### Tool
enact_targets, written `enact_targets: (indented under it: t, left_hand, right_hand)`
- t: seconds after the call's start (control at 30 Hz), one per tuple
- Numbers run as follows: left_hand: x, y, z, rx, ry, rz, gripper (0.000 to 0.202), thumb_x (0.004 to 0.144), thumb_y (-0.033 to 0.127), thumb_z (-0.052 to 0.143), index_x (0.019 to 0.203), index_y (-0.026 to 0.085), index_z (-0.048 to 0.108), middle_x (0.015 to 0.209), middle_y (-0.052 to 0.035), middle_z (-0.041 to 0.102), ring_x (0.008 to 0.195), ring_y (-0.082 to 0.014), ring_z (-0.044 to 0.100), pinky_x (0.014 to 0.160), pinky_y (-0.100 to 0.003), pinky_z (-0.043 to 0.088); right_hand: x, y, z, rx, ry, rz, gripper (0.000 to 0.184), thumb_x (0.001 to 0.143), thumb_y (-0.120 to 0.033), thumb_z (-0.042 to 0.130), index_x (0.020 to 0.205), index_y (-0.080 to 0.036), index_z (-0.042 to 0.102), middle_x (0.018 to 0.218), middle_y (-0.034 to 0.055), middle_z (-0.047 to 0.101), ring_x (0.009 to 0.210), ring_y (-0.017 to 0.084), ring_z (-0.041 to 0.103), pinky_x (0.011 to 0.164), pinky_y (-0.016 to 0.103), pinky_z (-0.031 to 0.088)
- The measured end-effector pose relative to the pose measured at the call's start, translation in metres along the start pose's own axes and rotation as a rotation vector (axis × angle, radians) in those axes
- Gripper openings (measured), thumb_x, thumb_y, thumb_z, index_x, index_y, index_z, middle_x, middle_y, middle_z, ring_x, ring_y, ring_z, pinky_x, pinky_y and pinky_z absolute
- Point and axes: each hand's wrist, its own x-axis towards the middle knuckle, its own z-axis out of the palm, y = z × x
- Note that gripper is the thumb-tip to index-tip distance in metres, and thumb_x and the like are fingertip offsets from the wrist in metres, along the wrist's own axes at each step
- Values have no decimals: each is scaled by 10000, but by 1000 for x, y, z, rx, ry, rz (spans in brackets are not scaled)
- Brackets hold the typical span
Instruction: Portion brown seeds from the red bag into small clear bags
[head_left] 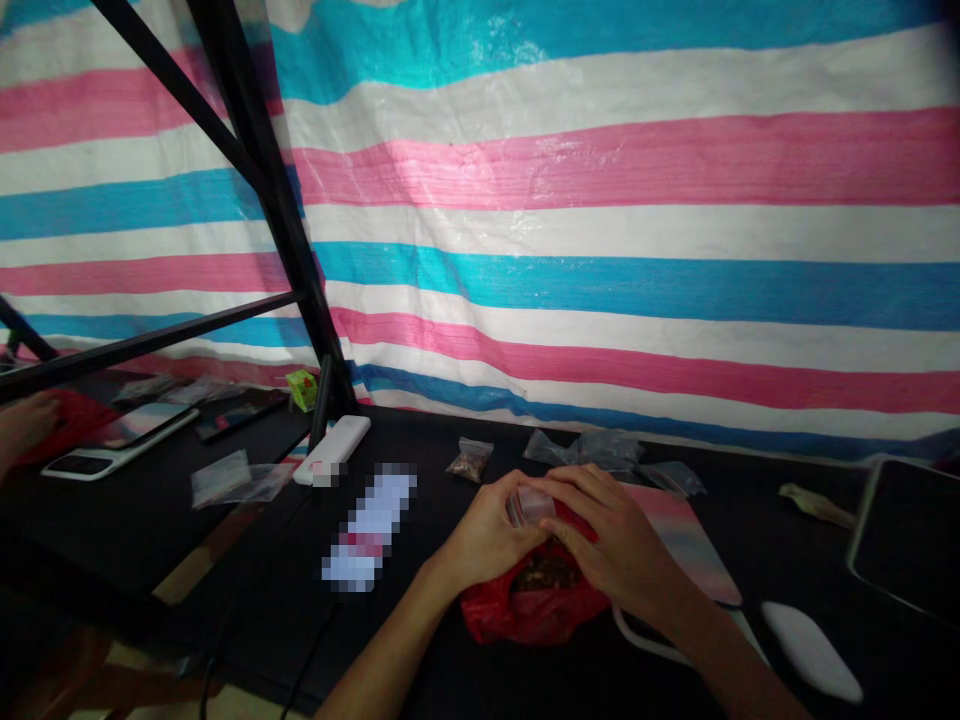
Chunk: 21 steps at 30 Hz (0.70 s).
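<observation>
My left hand [487, 535] and my right hand [619, 525] meet over an open red plastic bag [536, 615]. Brown, seed-like bits [546, 572] lie inside it. Between my fingers is a small clear zip bag [531, 506], gripped from both sides; its lower part is hidden. Just beyond my left hand sits a similar small bag filled with brown bits [471, 459]. Beside and partly under my right forearm is a flat, scale-like device with a pinkish plate [694, 545].
Flattened clear bags [589, 449] lie at the back. To the right are a white mouse-shaped object [812, 650] and a tablet-like screen [911, 540]. On the left are a blurred-out phone-like object [371, 525], a white bar [334, 450], a black metal post [289, 230] and another person's hand [26, 425].
</observation>
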Motion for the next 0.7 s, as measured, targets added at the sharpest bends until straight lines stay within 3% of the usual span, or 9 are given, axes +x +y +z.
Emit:
enact_targets:
  t: [0.13, 0.23, 0.37, 0.47, 0.57, 0.7]
  left_hand:
    - [3, 3, -8, -30, 72, 7, 332, 828, 414, 787, 889, 167, 573, 767, 31, 573, 676, -100, 495, 623, -219, 393]
    - [10, 2, -20, -27, 216, 24, 340, 829, 427, 776, 871, 181, 546, 743, 44, 539, 661, -99, 486, 621, -224, 376]
    - [15, 3, -45, 86, 438, 35, 317, 895, 453, 671, 836, 204, 484, 710, 50, 511, 665, -114, 506, 638, -233, 385]
    - [-4, 15, -55, 284, 394, -52, 311, 913, 480, 629, 842, 214, 485, 722, 38, 547, 658, -135, 526, 624, -245, 381]
    - [-47, 30, -41, 496, 373, -160, 316, 891, 530, 651, 902, 231, 550, 757, 4, 607, 660, -183, 564, 596, -274, 346]
    - [-103, 33, 2, 549, 420, -349, 327, 864, 535, 677, 1002, 266, 552, 872, -41, 660, 647, -221, 630, 584, -297, 345]
  right_hand:
    - [2, 6, -4, 83, 99, 111, 293, 996, -301, 602, 1284, -278, 649, 1244, 84, 700, 1161, 277, 614, 1026, 462, 461]
    - [4, 5, -16, 125, 108, 146, 241, 975, -303, 617, 1206, -263, 673, 1201, 87, 710, 1132, 284, 619, 992, 455, 467]
    - [6, -3, -26, 110, -155, 121, 164, 907, -228, 677, 1063, -269, 708, 1095, 55, 731, 1037, 269, 625, 939, 435, 456]
    - [5, -9, -24, 32, -311, 136, 152, 841, -185, 727, 962, -275, 711, 999, 30, 722, 978, 263, 608, 897, 427, 435]
    - [2, -11, -20, 11, -354, 161, 145, 816, -169, 733, 917, -268, 700, 965, 31, 704, 958, 258, 591, 868, 411, 424]
    - [-1, -13, -21, 34, -377, 182, 191, 785, -164, 747, 931, -275, 695, 994, 32, 693, 964, 257, 583, 871, 407, 411]
